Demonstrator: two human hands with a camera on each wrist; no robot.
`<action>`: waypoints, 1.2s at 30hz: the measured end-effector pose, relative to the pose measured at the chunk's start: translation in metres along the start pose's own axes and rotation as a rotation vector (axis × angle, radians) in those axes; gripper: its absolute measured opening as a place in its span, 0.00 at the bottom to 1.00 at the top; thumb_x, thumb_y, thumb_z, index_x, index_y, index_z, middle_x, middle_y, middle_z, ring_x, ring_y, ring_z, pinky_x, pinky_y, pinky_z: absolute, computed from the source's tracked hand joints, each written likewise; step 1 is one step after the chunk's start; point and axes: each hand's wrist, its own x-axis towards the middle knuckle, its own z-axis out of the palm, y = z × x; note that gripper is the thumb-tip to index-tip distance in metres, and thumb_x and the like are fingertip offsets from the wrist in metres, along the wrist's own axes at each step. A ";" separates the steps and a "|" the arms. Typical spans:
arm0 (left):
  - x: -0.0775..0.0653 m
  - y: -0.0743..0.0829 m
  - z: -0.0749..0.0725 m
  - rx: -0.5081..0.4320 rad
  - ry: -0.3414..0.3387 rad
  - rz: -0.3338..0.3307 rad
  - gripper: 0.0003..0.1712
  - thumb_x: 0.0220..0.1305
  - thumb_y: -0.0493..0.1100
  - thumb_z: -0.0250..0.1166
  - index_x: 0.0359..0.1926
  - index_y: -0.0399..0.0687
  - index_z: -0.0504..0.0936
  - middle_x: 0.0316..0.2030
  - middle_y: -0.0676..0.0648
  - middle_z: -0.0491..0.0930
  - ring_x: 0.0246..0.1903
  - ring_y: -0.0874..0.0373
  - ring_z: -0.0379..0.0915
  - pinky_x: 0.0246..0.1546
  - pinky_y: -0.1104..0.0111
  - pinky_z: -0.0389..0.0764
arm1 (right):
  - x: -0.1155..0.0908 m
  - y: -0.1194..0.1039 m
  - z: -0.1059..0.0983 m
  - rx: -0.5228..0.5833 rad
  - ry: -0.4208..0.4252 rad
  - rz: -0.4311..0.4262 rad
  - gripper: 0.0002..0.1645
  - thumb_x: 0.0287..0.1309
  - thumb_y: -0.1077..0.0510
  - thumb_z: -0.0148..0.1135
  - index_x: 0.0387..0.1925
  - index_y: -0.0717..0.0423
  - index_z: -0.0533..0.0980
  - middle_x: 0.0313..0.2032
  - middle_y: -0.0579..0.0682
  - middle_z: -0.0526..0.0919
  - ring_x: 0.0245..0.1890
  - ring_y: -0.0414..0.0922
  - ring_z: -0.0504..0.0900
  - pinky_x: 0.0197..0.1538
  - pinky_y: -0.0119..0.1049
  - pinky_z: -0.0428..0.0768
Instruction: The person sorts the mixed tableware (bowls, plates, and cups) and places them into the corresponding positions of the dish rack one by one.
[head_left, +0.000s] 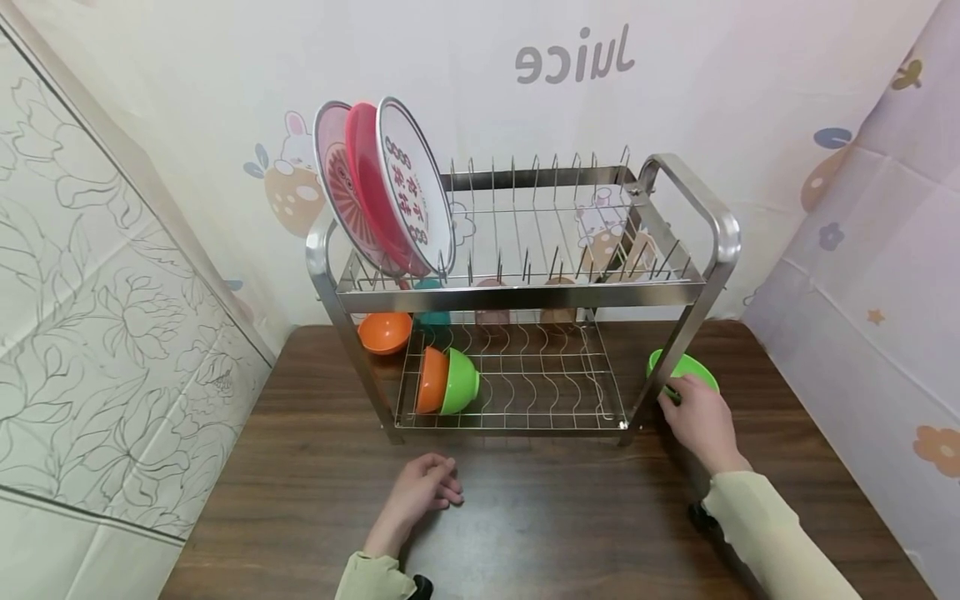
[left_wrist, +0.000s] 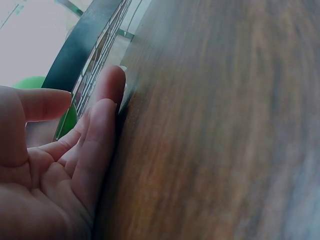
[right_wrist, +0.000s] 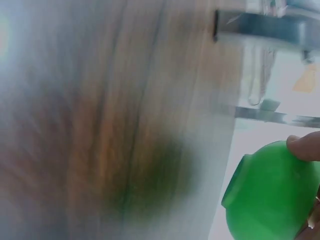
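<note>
To the right of the dish rack, my right hand (head_left: 703,421) grips a green bowl (head_left: 690,369). In the right wrist view, the thumb lies against the side of this green bowl (right_wrist: 272,195), which is tipped and appears raised off the table. My left hand (head_left: 422,493) rests on the table in front of the rack, fingers loosely bent and holding nothing. The metal two-tier dish rack (head_left: 525,297) has an orange bowl (head_left: 431,382) and another green bowl (head_left: 462,383) on edge at the left of its lower tier.
Three plates, including a white one (head_left: 416,192), stand at the upper tier's left. Another orange bowl (head_left: 385,335) sits behind the rack's left leg. Several cups, one teal (head_left: 432,315), show behind the rack. A patterned curtain (head_left: 480,75) backs the wooden table (head_left: 300,492).
</note>
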 end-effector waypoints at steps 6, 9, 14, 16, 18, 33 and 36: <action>0.000 0.000 0.000 0.000 0.003 -0.002 0.22 0.73 0.50 0.58 0.47 0.31 0.76 0.29 0.44 0.82 0.29 0.54 0.84 0.30 0.66 0.82 | -0.019 -0.013 -0.013 0.011 0.043 0.018 0.15 0.52 0.64 0.71 0.43 0.67 0.83 0.36 0.61 0.83 0.36 0.61 0.81 0.38 0.61 0.75; 0.001 0.000 0.000 0.001 0.005 -0.006 0.22 0.73 0.51 0.58 0.46 0.32 0.77 0.28 0.44 0.82 0.29 0.54 0.84 0.29 0.66 0.82 | -0.028 -0.020 -0.019 0.014 0.052 0.030 0.16 0.51 0.64 0.72 0.42 0.68 0.82 0.36 0.62 0.83 0.35 0.62 0.81 0.37 0.61 0.76; 0.001 -0.001 0.000 0.001 0.008 -0.008 0.22 0.73 0.51 0.58 0.47 0.32 0.77 0.29 0.44 0.83 0.29 0.53 0.84 0.29 0.66 0.82 | -0.040 -0.036 -0.034 0.011 0.049 0.023 0.17 0.48 0.63 0.75 0.41 0.67 0.83 0.36 0.61 0.84 0.32 0.59 0.81 0.32 0.59 0.75; 0.000 -0.001 0.000 -0.001 0.008 -0.008 0.23 0.73 0.51 0.58 0.47 0.32 0.77 0.29 0.44 0.83 0.29 0.53 0.84 0.29 0.66 0.82 | -0.045 -0.043 -0.040 0.010 0.062 0.013 0.17 0.46 0.63 0.75 0.41 0.66 0.84 0.35 0.60 0.84 0.30 0.58 0.81 0.31 0.58 0.75; 0.000 -0.001 0.001 -0.002 0.008 -0.010 0.23 0.73 0.52 0.58 0.48 0.32 0.77 0.29 0.44 0.83 0.29 0.53 0.84 0.29 0.66 0.82 | -0.051 -0.047 -0.045 0.010 0.088 0.001 0.18 0.44 0.64 0.76 0.40 0.66 0.84 0.34 0.59 0.84 0.30 0.58 0.81 0.31 0.58 0.75; -0.004 0.002 0.000 -0.003 -0.072 0.012 0.23 0.74 0.49 0.56 0.51 0.30 0.75 0.31 0.43 0.83 0.30 0.52 0.84 0.30 0.67 0.80 | -0.091 -0.084 -0.056 0.127 0.101 0.008 0.18 0.36 0.65 0.81 0.35 0.56 0.85 0.32 0.45 0.84 0.31 0.42 0.81 0.33 0.21 0.70; -0.007 0.006 0.000 0.006 -0.103 0.030 0.23 0.74 0.49 0.57 0.51 0.30 0.75 0.33 0.43 0.83 0.31 0.51 0.83 0.32 0.66 0.80 | -0.096 -0.094 -0.052 0.170 0.100 -0.037 0.20 0.34 0.66 0.82 0.35 0.55 0.85 0.32 0.42 0.84 0.30 0.38 0.79 0.34 0.20 0.71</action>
